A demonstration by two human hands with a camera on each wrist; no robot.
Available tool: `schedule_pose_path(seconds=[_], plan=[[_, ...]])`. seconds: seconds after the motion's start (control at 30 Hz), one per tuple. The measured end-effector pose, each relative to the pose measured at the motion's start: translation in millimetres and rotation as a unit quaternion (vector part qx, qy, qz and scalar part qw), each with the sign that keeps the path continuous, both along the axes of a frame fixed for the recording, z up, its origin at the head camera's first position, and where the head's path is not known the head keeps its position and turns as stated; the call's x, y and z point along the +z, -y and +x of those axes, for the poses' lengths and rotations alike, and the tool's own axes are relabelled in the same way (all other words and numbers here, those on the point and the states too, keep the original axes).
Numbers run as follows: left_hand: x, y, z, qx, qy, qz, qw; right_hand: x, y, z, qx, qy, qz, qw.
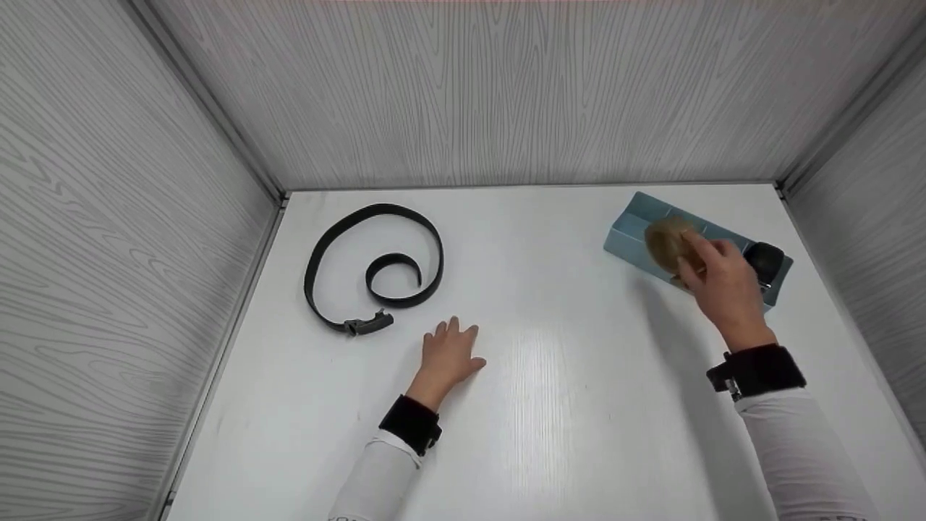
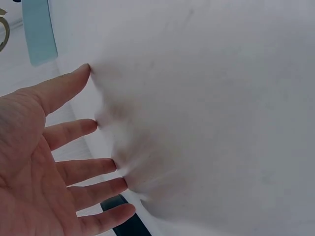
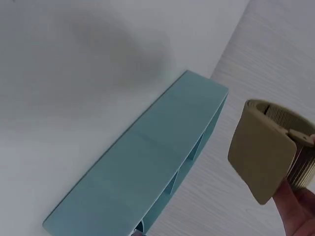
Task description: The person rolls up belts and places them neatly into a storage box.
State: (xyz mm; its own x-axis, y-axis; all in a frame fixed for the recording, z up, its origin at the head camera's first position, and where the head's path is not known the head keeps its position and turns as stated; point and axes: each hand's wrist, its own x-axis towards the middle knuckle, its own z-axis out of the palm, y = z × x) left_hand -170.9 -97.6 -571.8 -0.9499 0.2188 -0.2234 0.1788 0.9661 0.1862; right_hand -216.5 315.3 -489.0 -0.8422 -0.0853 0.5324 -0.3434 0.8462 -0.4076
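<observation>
Above the blue divided box [image 1: 631,247], my right hand [image 1: 723,286] pinches a tan rolled belt [image 1: 662,242] between thumb and fingers. In the right wrist view, the belt [image 3: 263,155] is a loose coil with a rounded end and a ridged inner face; it hangs apart from the box [image 3: 133,162]. My left hand [image 1: 447,354] has its fingers spread, fingertips down at the white tabletop, and holds nothing. Beyond it lies a black belt [image 1: 312,264], loosely curled, its dark buckle [image 1: 369,323] close to that hand.
A black rolled item [image 1: 764,262] with a bit of shiny metal sits in the right end of the box. Grey wood-grain panels [image 1: 463,94] border the white table [image 1: 535,434] at the back and both sides.
</observation>
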Motion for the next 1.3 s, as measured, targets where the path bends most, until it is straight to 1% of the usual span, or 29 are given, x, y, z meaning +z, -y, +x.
schedule_pose_path(seconds=[0.1,0.2,0.3,0.43,0.67,0.87,1.03,1.1,1.3], plan=[[0.2,-0.5,-0.6,-0.002,0.003,0.0,1.0,5.9,-10.7,-5.4,-0.085,0.021,-0.04,0.9953],[0.0,-0.7,-1.3,-0.002,0.004,-0.004,1.0,8.4,-19.5,-11.9,-0.142,0.042,-0.071,0.9864],[0.4,-1.2,-1.4,-0.002,-0.001,-0.005,1.0,6.3,-25.9,-19.5,-0.176,0.059,-0.078,0.9795],[0.2,-1.6,-1.2,-0.002,-0.006,-0.005,1.0,-2.9,-30.9,-27.8,-0.202,0.091,-0.075,0.9723],[2.2,-2.2,1.2,-0.009,-0.008,-0.013,0.9998,-22.5,-32.1,-38.7,-0.231,0.156,-0.09,0.9563],[3.4,-0.8,1.5,-0.008,-0.01,-0.016,0.9998,-28.1,-31.6,-53.5,-0.243,0.172,-0.079,0.9513],[1.4,-0.5,2.0,-0.009,-0.002,-0.007,0.9999,-37.1,-31.9,-56.8,-0.251,0.203,-0.069,0.9438],[0.1,-0.4,1.8,-0.01,-0.003,-0.005,0.9999,-39.4,-32.2,-57.0,-0.243,0.211,-0.067,0.9442],[-0.9,0.9,0.9,-0.003,-0.011,-0.004,0.9999,-37.7,-33.5,-56.4,-0.203,0.209,-0.071,0.9541]])
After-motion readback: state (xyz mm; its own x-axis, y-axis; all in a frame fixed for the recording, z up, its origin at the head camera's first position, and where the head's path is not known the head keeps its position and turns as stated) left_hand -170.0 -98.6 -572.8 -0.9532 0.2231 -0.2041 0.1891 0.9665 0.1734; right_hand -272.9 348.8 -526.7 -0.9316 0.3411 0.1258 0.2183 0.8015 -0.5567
